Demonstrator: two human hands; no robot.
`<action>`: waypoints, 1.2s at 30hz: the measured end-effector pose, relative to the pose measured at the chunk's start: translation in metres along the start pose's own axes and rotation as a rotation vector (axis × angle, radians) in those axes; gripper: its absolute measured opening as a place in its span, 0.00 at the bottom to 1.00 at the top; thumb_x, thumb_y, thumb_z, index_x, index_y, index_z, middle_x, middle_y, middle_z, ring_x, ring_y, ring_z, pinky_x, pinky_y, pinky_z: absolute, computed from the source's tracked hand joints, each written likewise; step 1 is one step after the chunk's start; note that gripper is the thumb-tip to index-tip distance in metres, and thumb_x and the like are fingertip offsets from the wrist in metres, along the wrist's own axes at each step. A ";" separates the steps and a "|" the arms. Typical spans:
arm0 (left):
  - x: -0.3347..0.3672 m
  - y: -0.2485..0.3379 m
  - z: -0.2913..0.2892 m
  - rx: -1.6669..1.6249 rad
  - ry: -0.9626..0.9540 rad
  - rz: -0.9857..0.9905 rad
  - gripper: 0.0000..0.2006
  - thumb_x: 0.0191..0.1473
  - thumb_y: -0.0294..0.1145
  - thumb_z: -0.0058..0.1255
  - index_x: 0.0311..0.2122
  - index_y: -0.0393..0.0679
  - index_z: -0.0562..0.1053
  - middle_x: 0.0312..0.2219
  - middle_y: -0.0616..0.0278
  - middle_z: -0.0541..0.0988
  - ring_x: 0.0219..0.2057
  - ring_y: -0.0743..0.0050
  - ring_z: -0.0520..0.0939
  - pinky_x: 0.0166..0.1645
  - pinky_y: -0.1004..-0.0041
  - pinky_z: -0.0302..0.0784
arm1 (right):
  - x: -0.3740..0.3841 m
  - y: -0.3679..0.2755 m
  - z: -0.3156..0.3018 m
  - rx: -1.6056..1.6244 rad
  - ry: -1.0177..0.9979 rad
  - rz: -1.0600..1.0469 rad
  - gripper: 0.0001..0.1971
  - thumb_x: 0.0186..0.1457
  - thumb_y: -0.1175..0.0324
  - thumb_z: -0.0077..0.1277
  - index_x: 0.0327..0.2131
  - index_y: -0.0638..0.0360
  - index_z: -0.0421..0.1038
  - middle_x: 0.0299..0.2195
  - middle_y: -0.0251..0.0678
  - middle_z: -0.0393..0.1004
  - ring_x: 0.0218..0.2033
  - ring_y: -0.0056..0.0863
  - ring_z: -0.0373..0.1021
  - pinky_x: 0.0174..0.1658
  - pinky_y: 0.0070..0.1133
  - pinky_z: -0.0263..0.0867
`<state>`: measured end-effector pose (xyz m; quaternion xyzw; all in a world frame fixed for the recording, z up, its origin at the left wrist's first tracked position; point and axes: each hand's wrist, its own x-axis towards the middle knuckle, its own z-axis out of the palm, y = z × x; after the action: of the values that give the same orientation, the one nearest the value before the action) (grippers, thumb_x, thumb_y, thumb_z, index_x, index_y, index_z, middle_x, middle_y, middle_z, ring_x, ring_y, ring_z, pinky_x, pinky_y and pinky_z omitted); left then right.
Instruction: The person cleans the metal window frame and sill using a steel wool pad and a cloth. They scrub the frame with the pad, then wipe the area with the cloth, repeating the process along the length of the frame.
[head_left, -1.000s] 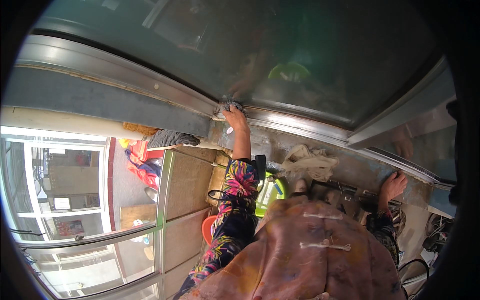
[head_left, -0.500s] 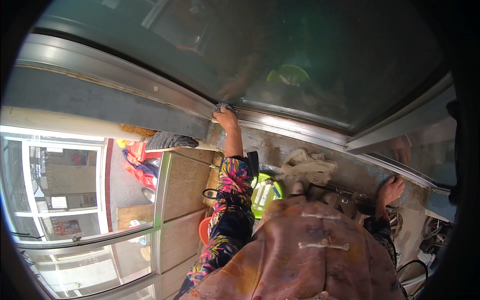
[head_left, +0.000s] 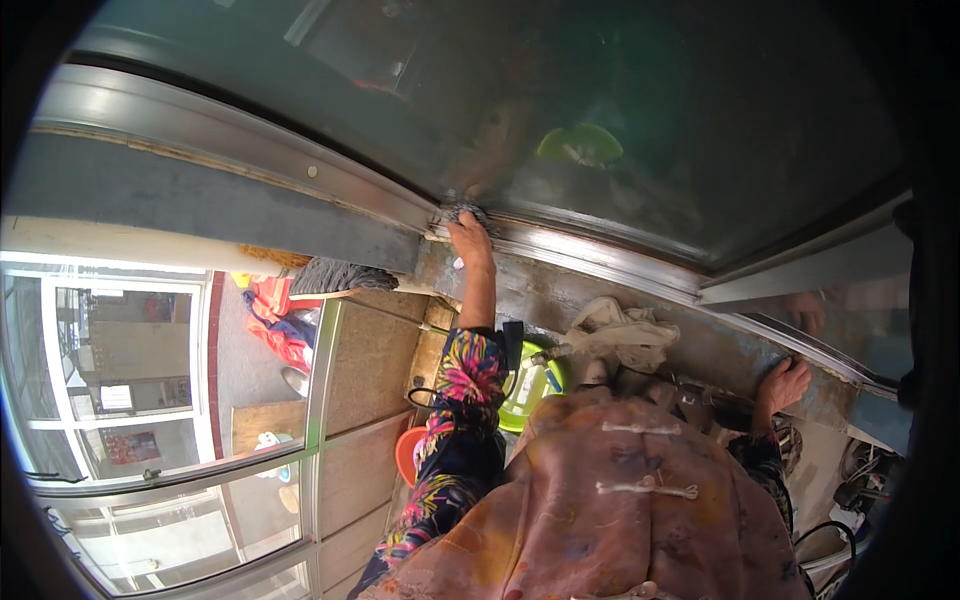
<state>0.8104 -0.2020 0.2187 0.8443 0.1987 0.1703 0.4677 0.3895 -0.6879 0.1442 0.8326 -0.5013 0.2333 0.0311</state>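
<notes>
My left hand (head_left: pixel 468 243) reaches up to the inner corner of a metal window frame (head_left: pixel 600 255). Its fingers are closed on a dark grey, wiry-looking scouring pad (head_left: pixel 466 212), pressed where the glass (head_left: pixel 620 190) meets the frame's lower rail. Off to the right, my right hand (head_left: pixel 785 383) rests on the ledge (head_left: pixel 720 352) below the window, its fingers curled; whether anything is in them is hidden. A crumpled pale cloth (head_left: pixel 620 332) lies on the ledge between my two hands.
Below my left arm stands a bright green basin (head_left: pixel 527 385), with a red basin (head_left: pixel 409 455) partly behind the sleeve. A grey mop head (head_left: pixel 342 277) lies at the left by a pale pipe (head_left: pixel 130 237). Glazed panels (head_left: pixel 150 390) fill the left side; assorted clutter (head_left: pixel 870 480) sits low at right.
My left hand has slid slightly right along the frame corner with the scouring pad. The right hand stays on the ledge.
</notes>
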 end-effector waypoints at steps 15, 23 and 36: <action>-0.009 -0.002 0.002 0.136 -0.055 0.083 0.25 0.59 0.45 0.32 0.35 0.24 0.66 0.34 0.27 0.73 0.39 0.30 0.73 0.46 0.53 0.67 | 0.002 0.002 -0.001 0.006 0.038 -0.035 0.15 0.57 0.58 0.43 0.46 0.51 0.66 0.42 0.41 0.65 0.44 0.45 0.62 0.44 0.38 0.59; 0.016 -0.008 0.003 -0.061 -0.013 -0.096 0.22 0.57 0.40 0.33 0.36 0.23 0.67 0.35 0.27 0.73 0.38 0.32 0.74 0.45 0.55 0.66 | 0.000 -0.002 -0.004 -0.005 0.017 -0.010 0.14 0.57 0.59 0.43 0.45 0.51 0.66 0.41 0.41 0.66 0.44 0.45 0.62 0.44 0.37 0.59; 0.020 -0.009 -0.012 0.362 -0.102 0.089 0.28 0.57 0.45 0.28 0.36 0.27 0.73 0.35 0.28 0.73 0.40 0.30 0.74 0.46 0.51 0.69 | 0.001 0.002 -0.001 0.021 0.007 -0.018 0.15 0.56 0.59 0.44 0.45 0.51 0.66 0.42 0.41 0.66 0.44 0.44 0.62 0.44 0.38 0.60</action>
<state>0.8202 -0.1796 0.2189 0.9300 0.1647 0.1093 0.3098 0.3877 -0.6894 0.1446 0.8365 -0.4913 0.2412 0.0262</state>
